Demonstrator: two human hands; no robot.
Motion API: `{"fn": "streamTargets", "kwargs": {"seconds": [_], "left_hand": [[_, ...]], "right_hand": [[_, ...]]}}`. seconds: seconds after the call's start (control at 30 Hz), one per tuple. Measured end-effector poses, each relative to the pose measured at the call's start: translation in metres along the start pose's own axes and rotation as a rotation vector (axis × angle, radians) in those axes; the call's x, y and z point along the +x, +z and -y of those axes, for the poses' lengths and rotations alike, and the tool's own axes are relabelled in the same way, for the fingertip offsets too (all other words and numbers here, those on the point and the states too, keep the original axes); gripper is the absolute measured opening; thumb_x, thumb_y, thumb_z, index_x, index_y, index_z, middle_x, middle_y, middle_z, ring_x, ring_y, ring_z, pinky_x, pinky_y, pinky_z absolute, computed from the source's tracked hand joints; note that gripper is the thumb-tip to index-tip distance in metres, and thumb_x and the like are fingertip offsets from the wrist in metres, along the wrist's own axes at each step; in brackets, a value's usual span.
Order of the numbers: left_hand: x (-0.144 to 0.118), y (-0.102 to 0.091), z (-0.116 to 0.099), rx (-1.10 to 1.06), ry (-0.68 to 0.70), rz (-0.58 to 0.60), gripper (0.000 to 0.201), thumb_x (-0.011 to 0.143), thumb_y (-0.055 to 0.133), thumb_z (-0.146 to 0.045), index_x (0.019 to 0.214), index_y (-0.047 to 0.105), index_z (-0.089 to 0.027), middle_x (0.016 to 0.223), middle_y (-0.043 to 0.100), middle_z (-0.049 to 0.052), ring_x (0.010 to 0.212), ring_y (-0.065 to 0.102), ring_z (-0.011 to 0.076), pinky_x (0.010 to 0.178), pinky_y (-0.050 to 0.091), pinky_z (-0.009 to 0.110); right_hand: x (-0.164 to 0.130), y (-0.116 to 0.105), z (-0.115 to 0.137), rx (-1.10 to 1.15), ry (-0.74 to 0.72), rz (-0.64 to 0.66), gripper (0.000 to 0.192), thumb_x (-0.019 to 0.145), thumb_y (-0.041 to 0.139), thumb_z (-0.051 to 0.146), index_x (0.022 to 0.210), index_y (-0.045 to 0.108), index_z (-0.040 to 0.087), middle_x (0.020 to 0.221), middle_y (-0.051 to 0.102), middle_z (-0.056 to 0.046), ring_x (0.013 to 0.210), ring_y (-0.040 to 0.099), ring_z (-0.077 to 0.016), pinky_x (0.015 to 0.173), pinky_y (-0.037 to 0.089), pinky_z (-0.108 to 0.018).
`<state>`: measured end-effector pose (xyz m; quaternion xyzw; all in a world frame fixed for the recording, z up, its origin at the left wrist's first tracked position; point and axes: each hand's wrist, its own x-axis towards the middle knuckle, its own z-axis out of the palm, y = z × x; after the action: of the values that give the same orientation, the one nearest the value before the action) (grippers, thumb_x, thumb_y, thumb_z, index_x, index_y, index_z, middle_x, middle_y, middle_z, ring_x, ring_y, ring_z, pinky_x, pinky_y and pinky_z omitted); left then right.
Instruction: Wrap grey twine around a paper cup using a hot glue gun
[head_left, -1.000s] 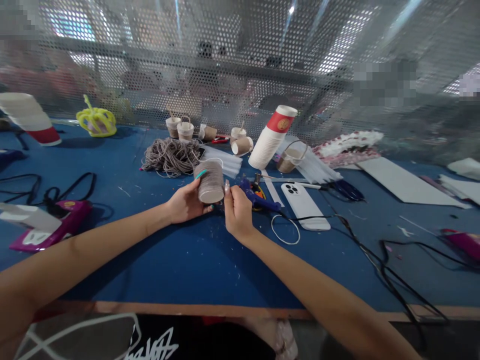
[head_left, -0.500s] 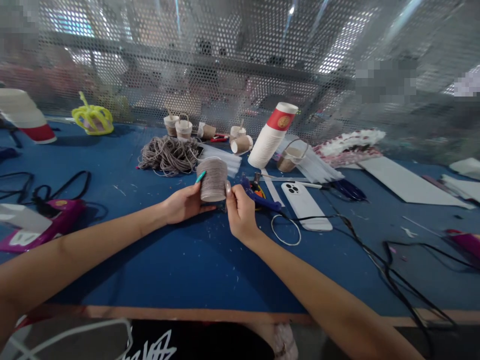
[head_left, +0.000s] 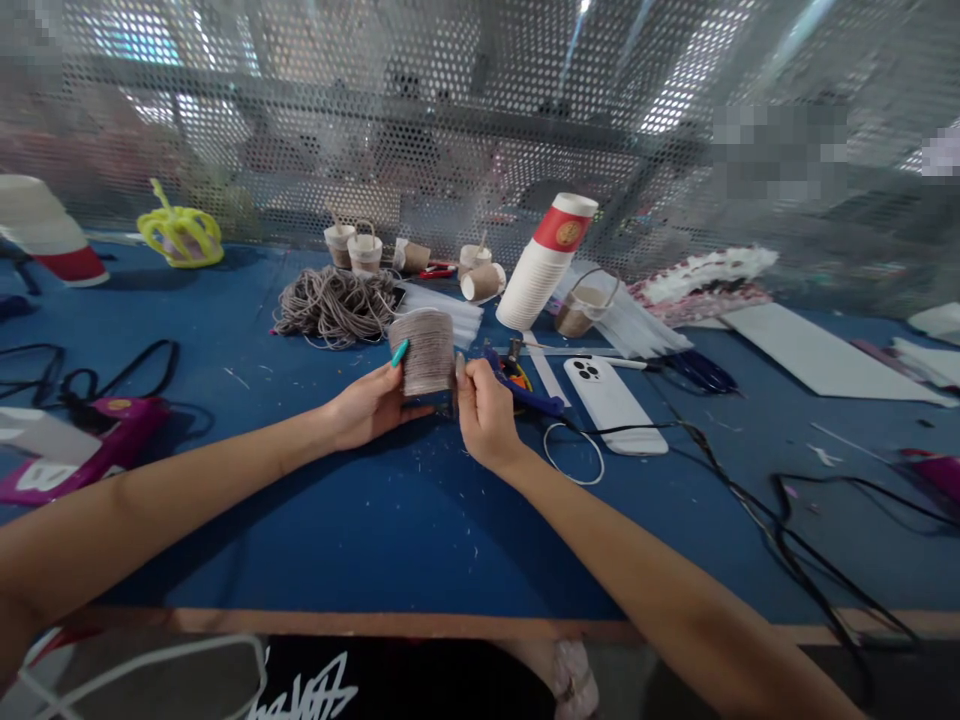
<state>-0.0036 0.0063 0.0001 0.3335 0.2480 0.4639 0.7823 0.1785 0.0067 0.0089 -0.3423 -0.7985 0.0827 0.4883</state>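
- The left hand (head_left: 373,404) holds a cord-wrapped cup (head_left: 426,351) just above the blue table (head_left: 360,520), fingers curled round its left side, a teal-nailed finger lying on the wrap.
- The right hand (head_left: 486,415) is at the cup's right edge, thumb and forefinger pinched shut close against the wrap; what they pinch is too small to tell.
- Compared with a second ago, the cup stands more upright and sits a little higher, and both hands have moved slightly farther from the body.
- Behind the cup and to its left lies a loose heap of cord (head_left: 335,305).
- Just right of the cup lies a blue glue gun (head_left: 523,392), half hidden by the right hand.
- Right of the cup, beyond the gun, a white phone (head_left: 613,404) lies face down, with a white ring (head_left: 574,452) just beside it.
- Behind the cup and to its right a leaning stack of paper cups (head_left: 546,262) has a red band at the top.
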Motion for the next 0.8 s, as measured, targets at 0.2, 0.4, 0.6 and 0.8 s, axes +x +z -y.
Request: {"fn": "streamTargets", "kwargs": {"seconds": [0.2,0.4,0.6,0.8], "left_hand": [[0.001,-0.001,0.004,0.052,0.1,-0.02,0.048,0.069,0.085,-0.045,0.11,0.068,-0.026,0.131,0.064,0.007,0.131,0.052,0.0287,0.103,0.046,0.044],[0.001,0.002,0.005,0.088,0.068,0.035,0.061,0.064,0.082,-0.06,0.111,0.069,-0.024,0.134,0.063,0.009,0.134,0.049,0.0314,0.106,0.043,0.044],[-0.001,0.003,-0.001,0.085,-0.026,0.127,0.062,0.067,0.075,-0.068,0.114,0.07,-0.027,0.136,0.063,0.005,0.134,0.048,0.031,0.113,0.036,0.049],[0.0,0.0,-0.002,0.075,-0.042,0.117,0.052,0.076,0.071,-0.064,0.113,0.069,-0.028,0.133,0.064,0.004,0.134,0.048,0.0294,0.109,0.04,0.046]], "right_hand": [[-0.004,0.005,0.0,0.023,0.152,0.051,0.023,0.1,0.034,0.025,0.077,0.03,0.026,0.062,0.039,0.005,0.05,0.038,-0.0128,0.049,0.03,-0.03],[-0.005,0.007,0.009,0.127,0.159,-0.003,0.024,0.103,0.031,0.03,0.079,0.031,0.026,0.065,0.041,0.004,0.053,0.042,-0.0129,0.051,0.034,-0.03],[-0.01,0.01,0.014,0.204,0.216,-0.04,0.018,0.103,0.033,0.031,0.087,0.035,0.025,0.066,0.043,0.004,0.054,0.043,-0.0121,0.053,0.037,-0.029],[-0.011,0.013,0.015,0.302,0.227,-0.068,0.023,0.104,0.033,0.042,0.09,0.038,0.025,0.068,0.045,0.004,0.055,0.046,-0.0123,0.053,0.04,-0.029]]}}
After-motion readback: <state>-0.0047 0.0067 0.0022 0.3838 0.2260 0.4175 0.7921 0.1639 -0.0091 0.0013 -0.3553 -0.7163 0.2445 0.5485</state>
